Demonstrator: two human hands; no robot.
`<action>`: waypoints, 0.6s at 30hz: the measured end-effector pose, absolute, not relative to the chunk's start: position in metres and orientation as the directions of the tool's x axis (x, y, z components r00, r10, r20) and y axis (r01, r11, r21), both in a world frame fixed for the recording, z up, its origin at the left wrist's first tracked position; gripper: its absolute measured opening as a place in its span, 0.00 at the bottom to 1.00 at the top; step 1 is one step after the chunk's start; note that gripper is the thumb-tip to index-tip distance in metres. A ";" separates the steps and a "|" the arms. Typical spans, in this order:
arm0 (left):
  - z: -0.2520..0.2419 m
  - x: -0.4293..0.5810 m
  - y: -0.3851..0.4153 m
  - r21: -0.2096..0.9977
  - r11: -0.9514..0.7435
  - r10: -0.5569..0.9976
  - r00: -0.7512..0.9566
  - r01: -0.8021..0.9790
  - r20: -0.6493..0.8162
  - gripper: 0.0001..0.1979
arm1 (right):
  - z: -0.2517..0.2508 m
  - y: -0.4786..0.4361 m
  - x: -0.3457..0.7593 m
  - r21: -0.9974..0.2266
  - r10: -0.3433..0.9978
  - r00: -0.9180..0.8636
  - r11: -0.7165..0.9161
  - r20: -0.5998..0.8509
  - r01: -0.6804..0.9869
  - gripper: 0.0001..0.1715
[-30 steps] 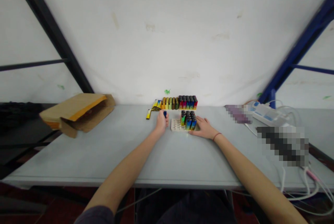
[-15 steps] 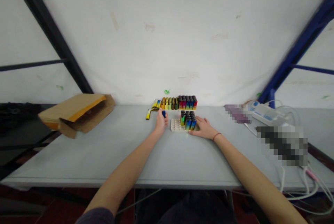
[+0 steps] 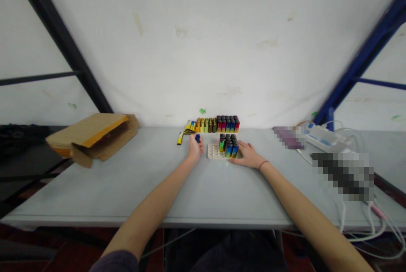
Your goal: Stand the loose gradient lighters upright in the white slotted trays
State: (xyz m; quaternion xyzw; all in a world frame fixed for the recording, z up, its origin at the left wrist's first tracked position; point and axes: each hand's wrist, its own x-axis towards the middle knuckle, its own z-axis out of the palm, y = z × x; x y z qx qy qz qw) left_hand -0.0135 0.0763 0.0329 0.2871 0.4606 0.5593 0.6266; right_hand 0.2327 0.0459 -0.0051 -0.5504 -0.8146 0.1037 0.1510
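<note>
1. The left hand (image 3: 194, 149) is gripping a blue lighter (image 3: 198, 138), upright, poking out above its closed fingers.
2. The white tray (image 3: 214, 152) is lying just right of those fingers.
3. The right hand (image 3: 248, 155) is resting open-fingered against the tray's right side, touching it.

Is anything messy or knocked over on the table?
Yes. At the left end of the standing lighter row, a few yellow lighters lie tipped flat on the table. The cardboard box also lies on its side, flap open.
</note>
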 end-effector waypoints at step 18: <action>0.026 -0.008 0.064 0.575 -0.777 0.622 0.458 0.257 0.635 0.16 | -0.004 0.044 0.231 -0.309 0.927 -0.345 0.374 0.148 0.874 0.48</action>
